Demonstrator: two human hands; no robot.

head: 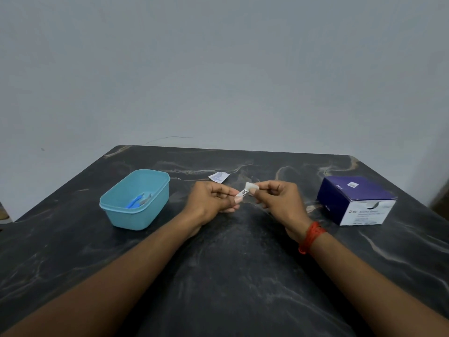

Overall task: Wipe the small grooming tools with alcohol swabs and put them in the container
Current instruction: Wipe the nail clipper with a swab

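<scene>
At the left of the frame, a pale blue container (pixel 136 218) stands open on the dark, veined counter (pixel 230 276). Inside it lie a blue tool (pixel 134 203) and, touching it on the right, a metal tool (pixel 147 198); I cannot tell what kind each is.

Right of the container, near the middle of the frame, the left hand (pixel 210 203) hovers above the counter with its fingers curled. It pinches one end of a small metal clipper (pixel 243 192) between thumb and forefinger. The clipper is off the counter, between the two hands, tilted up toward the right. Its other end meets a white swab (pixel 249 186), which is folded against it.

Just behind the hands, higher in the frame, a torn white wrapper (pixel 218 177) lies flat on the counter, apart from everything else.

The right hand (pixel 279 203) pinches the swab between thumb and forefinger, with the other fingers curled in toward the palm. A red thread (pixel 311 237) is wound round that wrist.

At the right of the frame a purple and white box (pixel 352 195) sits on the counter, with an opening in its white front, well apart from the hands. A plain grey wall (pixel 218 69) fills the upper half.
</scene>
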